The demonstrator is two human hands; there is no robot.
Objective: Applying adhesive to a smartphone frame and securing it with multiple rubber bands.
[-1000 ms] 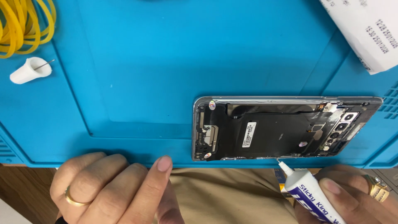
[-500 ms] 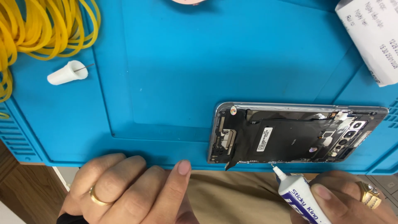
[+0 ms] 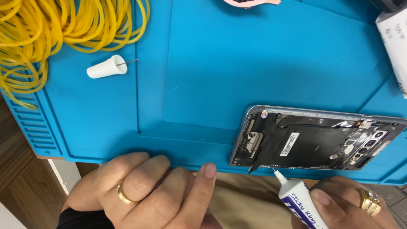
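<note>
An opened phone [image 3: 316,138] lies with its back off on a blue work mat [image 3: 203,72], near the mat's front edge, showing black inner parts and camera modules at its right end. My right hand [image 3: 345,203] holds a white glue tube [image 3: 299,203]; the tube's thin nozzle touches the phone's lower edge. My left hand [image 3: 144,193] rests at the mat's front edge with its fingers curled and thumb pointing up, holding nothing. Both hands wear gold rings.
A heap of yellow rubber bands [image 3: 55,34] covers the mat's top left. A white cone-shaped tube cap [image 3: 106,68] with a pin lies beside it. A white printed package [image 3: 392,42] sits at the top right. Wooden floor shows at the lower left.
The view has shifted, so everything sits further right and lower in frame. The tube's nozzle stays at the phone's lower edge. My left hand keeps its place at the mat's edge.
</note>
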